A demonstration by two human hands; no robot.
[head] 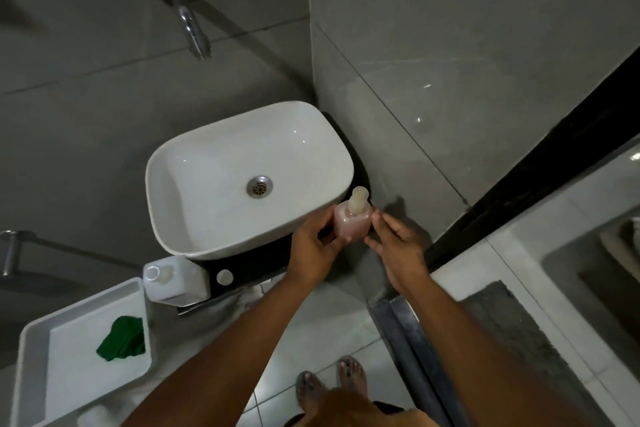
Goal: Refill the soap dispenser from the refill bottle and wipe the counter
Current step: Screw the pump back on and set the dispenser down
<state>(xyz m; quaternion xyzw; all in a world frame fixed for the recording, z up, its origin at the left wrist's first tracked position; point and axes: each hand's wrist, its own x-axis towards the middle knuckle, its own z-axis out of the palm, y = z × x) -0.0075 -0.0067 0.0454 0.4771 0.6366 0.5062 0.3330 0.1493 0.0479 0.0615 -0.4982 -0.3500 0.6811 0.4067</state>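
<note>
Two hands, left hand point(313, 246) and right hand point(398, 243), flank one soap dispenser point(352, 220).

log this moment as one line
left hand holds dispenser | right hand beside it | pump on | refill bottle uncapped | cloth in tray

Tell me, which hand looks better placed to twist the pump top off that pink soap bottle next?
Probably the right hand: its fingers sit open beside the soap dispenser, free to reach the pump, while the left hand already wraps the body to steady it.
</note>
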